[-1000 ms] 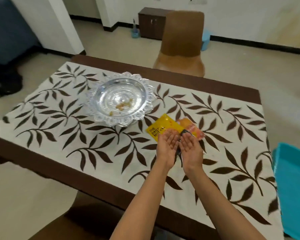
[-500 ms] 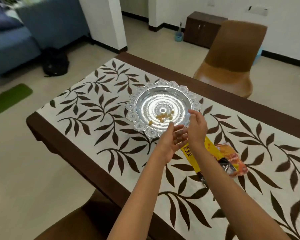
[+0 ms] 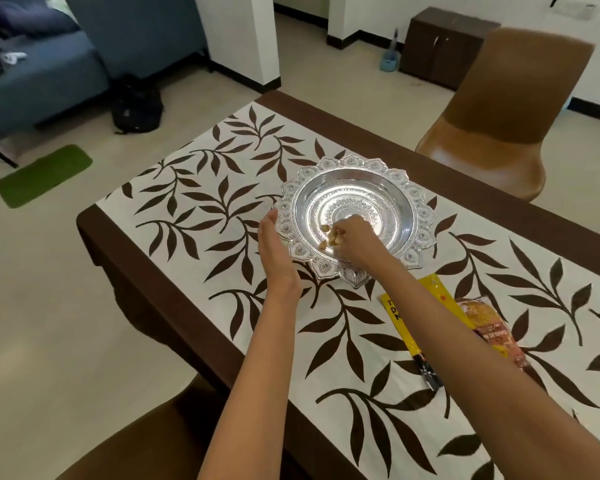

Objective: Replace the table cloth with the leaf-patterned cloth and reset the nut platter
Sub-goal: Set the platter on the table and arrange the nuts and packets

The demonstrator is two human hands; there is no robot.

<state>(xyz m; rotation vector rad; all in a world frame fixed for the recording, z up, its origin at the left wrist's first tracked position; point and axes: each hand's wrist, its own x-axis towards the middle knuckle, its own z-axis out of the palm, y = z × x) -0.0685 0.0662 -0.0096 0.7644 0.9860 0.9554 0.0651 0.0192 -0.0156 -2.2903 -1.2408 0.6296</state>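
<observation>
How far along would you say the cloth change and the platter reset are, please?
Looks done: the leaf-patterned cloth covers the table and the platter stands on it. In hand: the right hand, fingers curled, holds nuts over the bowl, where a few lie; the left hand is open beside the rim. Left: most of the bowl is bare, and the snack packets lie on the cloth.

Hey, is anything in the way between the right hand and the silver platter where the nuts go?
Nothing visible does. The right hand is over the platter, pinching nuts; the left hand stands open just outside the near-left rim.
</observation>
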